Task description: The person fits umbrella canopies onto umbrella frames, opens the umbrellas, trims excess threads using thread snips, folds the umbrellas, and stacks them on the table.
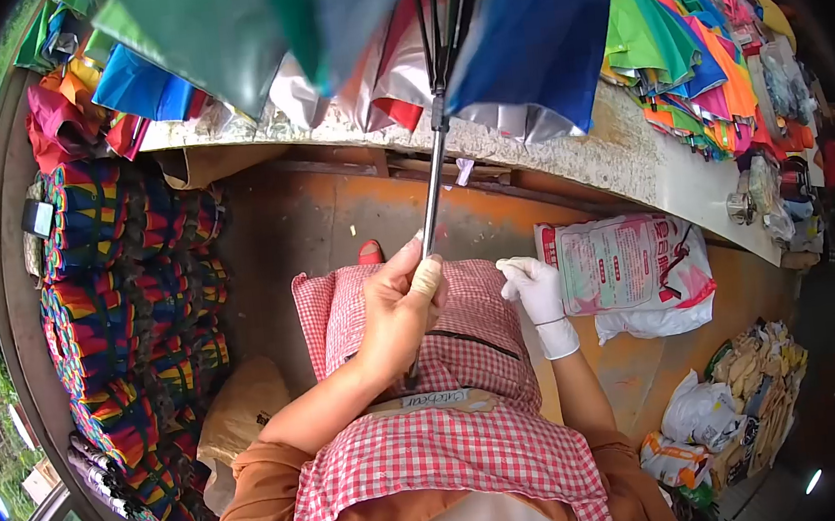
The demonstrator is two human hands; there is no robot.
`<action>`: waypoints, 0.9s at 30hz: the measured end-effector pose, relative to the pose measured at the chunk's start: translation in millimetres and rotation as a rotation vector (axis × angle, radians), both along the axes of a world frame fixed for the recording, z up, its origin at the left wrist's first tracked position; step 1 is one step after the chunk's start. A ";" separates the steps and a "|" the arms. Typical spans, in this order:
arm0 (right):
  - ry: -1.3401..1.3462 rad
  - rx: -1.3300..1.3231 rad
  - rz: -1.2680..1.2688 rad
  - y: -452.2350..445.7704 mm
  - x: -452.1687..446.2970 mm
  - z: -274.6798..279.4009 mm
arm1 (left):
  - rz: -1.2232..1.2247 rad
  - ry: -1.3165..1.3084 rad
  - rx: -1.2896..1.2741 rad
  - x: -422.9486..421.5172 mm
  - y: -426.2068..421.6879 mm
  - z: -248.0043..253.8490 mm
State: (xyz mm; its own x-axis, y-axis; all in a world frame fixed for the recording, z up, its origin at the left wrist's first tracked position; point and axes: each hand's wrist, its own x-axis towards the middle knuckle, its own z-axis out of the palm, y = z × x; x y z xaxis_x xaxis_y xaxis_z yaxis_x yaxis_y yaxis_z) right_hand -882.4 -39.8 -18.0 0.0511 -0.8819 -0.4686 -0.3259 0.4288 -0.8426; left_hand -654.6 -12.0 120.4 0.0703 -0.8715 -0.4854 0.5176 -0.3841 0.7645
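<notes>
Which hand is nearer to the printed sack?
The right hand: gloved, it appears just beside the sack, on its left edge in view. The left hand is farther left, around the umbrella shaft.

the left hand (394, 311) grips an umbrella shaft (435, 183) while the gloved right hand (537, 294) hovers nearby.

Rust-brown sleeves (263, 486), bunched near the elbows, show at lower left and lower right. A red-and-white gingham apron (436, 455) fills the lower centre, with a dark strip (475, 339) and a lettered tan patch (477, 404). A white glove (545, 300), dark-banded at the wrist, covers the right hand (532, 285). One red shoe (369, 253) shows mid-frame.
</notes>
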 end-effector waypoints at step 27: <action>-0.520 -0.277 0.279 -7.1 137.7 58.6 | 0.093 0.247 -0.216 201.6 -214.0 -44.0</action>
